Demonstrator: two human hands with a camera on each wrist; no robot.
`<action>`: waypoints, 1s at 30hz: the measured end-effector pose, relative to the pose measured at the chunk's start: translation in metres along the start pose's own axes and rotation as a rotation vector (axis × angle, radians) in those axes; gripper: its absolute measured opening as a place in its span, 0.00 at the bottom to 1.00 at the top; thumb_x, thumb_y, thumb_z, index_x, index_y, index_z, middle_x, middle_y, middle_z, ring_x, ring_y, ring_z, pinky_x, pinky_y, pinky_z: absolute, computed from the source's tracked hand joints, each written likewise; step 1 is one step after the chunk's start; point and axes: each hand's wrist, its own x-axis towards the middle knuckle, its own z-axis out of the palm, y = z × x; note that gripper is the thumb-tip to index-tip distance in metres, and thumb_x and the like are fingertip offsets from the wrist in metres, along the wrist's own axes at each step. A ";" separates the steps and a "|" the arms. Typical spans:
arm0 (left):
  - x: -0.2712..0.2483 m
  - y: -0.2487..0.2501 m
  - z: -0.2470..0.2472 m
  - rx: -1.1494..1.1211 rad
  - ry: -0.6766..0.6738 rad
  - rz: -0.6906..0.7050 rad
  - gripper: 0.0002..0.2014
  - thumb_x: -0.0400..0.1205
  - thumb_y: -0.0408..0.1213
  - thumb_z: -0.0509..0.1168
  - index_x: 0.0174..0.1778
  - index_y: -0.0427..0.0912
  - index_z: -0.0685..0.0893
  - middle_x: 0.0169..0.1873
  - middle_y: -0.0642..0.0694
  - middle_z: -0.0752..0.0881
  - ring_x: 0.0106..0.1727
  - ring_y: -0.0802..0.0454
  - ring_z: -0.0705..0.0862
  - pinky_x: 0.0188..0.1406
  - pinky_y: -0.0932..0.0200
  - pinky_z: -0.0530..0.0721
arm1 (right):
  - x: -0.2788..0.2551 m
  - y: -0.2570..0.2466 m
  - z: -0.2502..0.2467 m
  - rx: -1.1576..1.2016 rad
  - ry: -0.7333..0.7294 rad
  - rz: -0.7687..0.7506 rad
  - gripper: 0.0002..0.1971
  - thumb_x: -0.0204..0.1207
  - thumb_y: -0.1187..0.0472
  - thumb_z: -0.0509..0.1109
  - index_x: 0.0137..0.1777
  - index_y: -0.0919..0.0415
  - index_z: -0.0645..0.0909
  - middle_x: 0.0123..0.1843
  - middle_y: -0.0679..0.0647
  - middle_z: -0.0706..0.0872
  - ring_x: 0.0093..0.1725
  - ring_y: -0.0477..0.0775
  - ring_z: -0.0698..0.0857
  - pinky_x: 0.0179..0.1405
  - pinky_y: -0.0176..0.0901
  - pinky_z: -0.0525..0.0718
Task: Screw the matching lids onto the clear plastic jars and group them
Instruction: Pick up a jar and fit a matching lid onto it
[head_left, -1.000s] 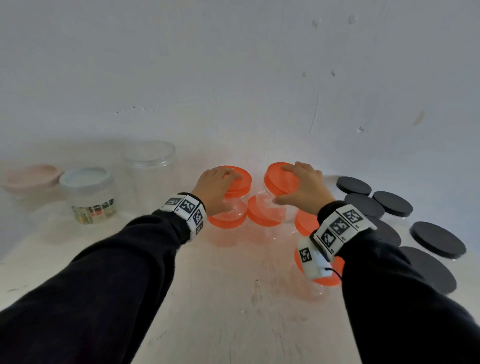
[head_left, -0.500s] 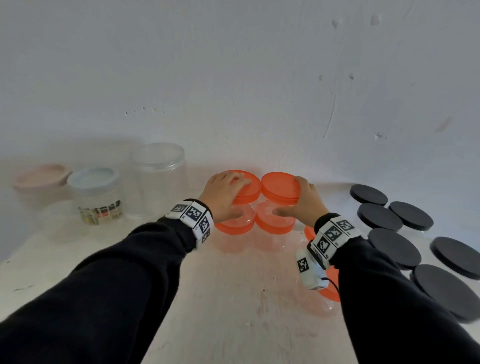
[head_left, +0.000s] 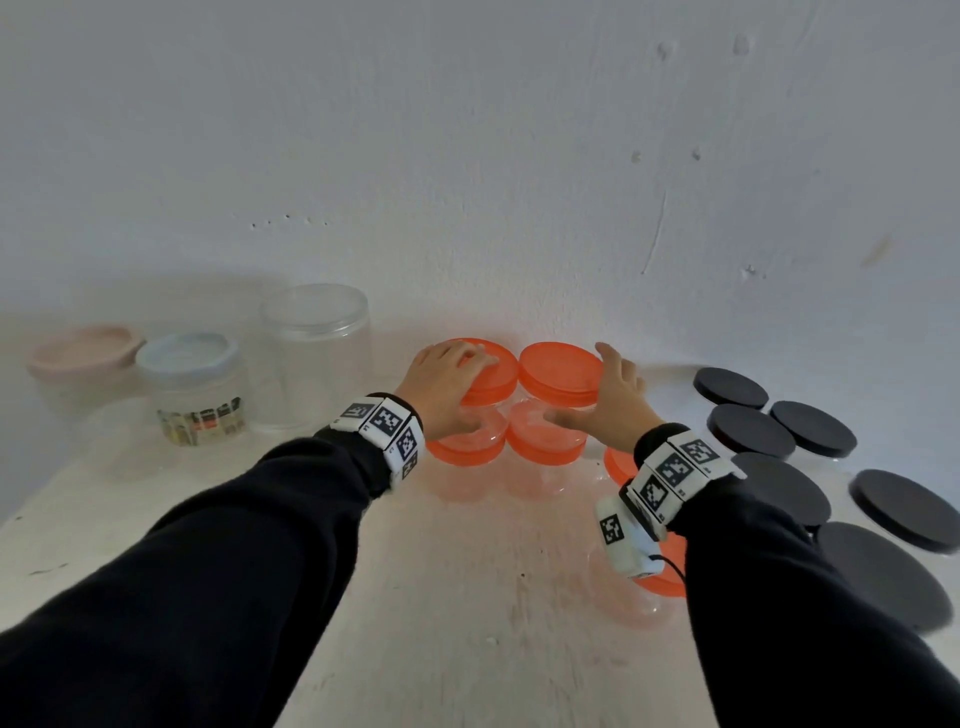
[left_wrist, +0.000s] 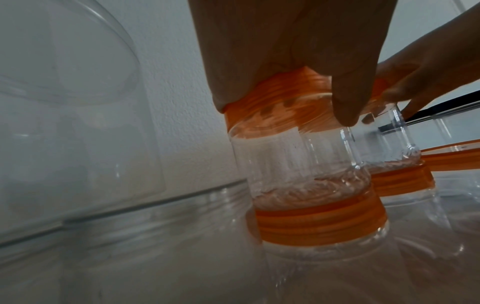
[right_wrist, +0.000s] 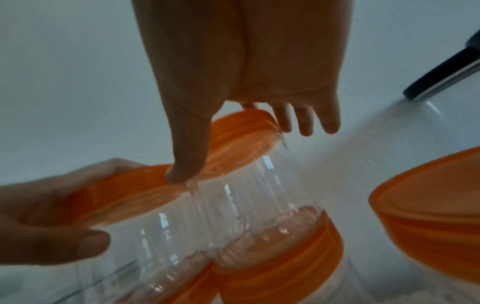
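Note:
Two clear jars with orange lids stand stacked on two others by the wall. My left hand (head_left: 452, 387) grips the orange lid (head_left: 496, 374) of the top left jar, fingers curled over it (left_wrist: 280, 102). It sits on the lower left jar's lid (left_wrist: 319, 222). My right hand (head_left: 615, 402) is beside the top right jar's lid (head_left: 558, 371). Its thumb (right_wrist: 185, 164) touches the jar just under that lid (right_wrist: 239, 139), and the fingers (right_wrist: 306, 121) lie straight behind it. That jar stands upright on the lower right lid (head_left: 545, 439).
Two more orange-lidded jars (head_left: 667, 571) sit under my right wrist. Several black-lidded jars (head_left: 753, 431) crowd the right side. At the left stand a tall clear jar (head_left: 317, 358), a blue-lidded jar (head_left: 192, 389) and a pink-lidded one (head_left: 83, 353). The wall (head_left: 519, 208) is close behind.
The top right jar was tilted under my right hand; it now stands upright on the lower jar, close against the left stack. My right fingers have straightened off the lid top.

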 end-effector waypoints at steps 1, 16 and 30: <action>0.000 0.000 0.000 0.003 0.001 -0.002 0.36 0.74 0.47 0.70 0.77 0.49 0.63 0.77 0.48 0.62 0.78 0.47 0.59 0.77 0.51 0.53 | -0.005 0.000 -0.005 0.001 0.016 -0.010 0.54 0.66 0.46 0.78 0.82 0.59 0.45 0.79 0.61 0.55 0.77 0.65 0.56 0.73 0.60 0.63; 0.001 0.001 0.002 0.005 0.037 0.004 0.39 0.71 0.49 0.73 0.77 0.45 0.65 0.75 0.44 0.66 0.77 0.43 0.62 0.76 0.48 0.56 | -0.133 0.057 0.008 -0.359 -0.181 0.072 0.29 0.78 0.42 0.62 0.77 0.50 0.63 0.78 0.53 0.60 0.77 0.60 0.58 0.75 0.60 0.62; 0.004 -0.001 0.004 0.024 0.028 0.018 0.39 0.71 0.49 0.73 0.77 0.44 0.66 0.75 0.42 0.66 0.76 0.41 0.63 0.76 0.44 0.59 | -0.153 0.035 0.040 -0.273 -0.112 -0.303 0.20 0.79 0.56 0.65 0.72 0.52 0.76 0.76 0.50 0.72 0.76 0.56 0.66 0.70 0.50 0.67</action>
